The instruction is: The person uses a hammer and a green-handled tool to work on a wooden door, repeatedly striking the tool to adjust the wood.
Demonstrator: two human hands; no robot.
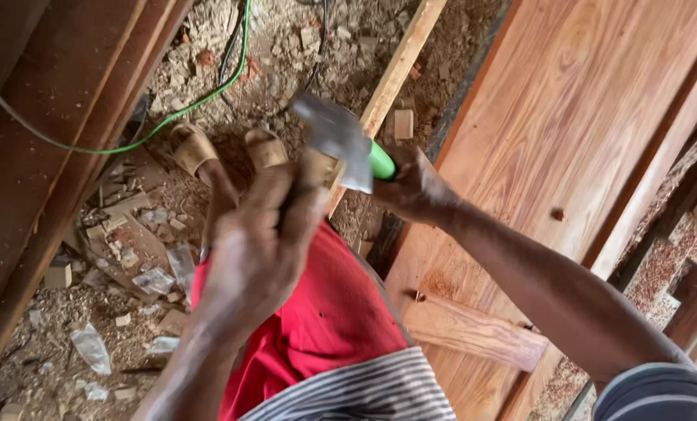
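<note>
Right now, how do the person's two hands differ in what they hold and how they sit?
The right hand grips a green-handled tool with a blurred grey metal head; the left hand closes around a small wooden piece. The right hand sits farther from the camera, at the wooden panel's edge; the left is nearer, over the red shorts. Both are closed, meeting at the tool.

green cable (208, 92) over rubble | sandals (228, 148) on debris | reddish wood panel (590, 117) | loose wood block (473, 331)

free: wooden panel (598, 117) face | blocked: rubble (208, 70), green cable (169, 117) left
</note>
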